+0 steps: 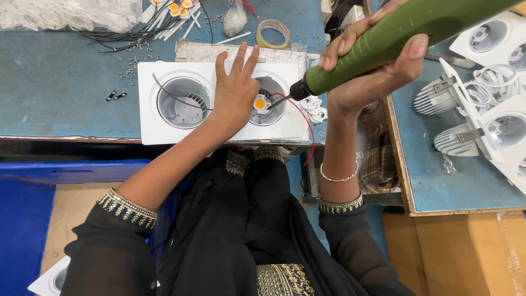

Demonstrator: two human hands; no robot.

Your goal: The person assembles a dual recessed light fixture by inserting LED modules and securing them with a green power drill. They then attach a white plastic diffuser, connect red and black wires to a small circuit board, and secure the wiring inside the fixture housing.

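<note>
Your left hand (pixel 236 90) lies flat, fingers spread and extended, on the white twin-socket downlight housing (pixel 219 131), pressing between its two round openings and partly covering the rim of the right one; it grips nothing. Your right hand (pixel 372 66) is wrapped closed around the green electric screwdriver (pixel 394 33), thumb on the near side and fingers over the top. The tool slants down from the upper right, and its bit tip sits inside the right opening, just beside the small orange LED chip (pixel 259 103) mounted there. A thin red wire (pixel 304 121) loops out of that opening, over the housing's right edge and down past the bench front. A dark wire (pixel 174 96) curves across the left opening (pixel 184 102), which shows a grey finned heat sink inside.

The housing rests at the near edge of the blue workbench (pixel 55 82), directly in front of you. Behind it you have a roll of clear tape (pixel 273 33), a bundle of black cables (pixel 126 34), scattered small screws (pixel 131 64) and a bag of white plastic parts (pixel 66 13). On the bench to your right lie more white housings with finned heat sinks (pixel 455 118), some turned on their sides.
</note>
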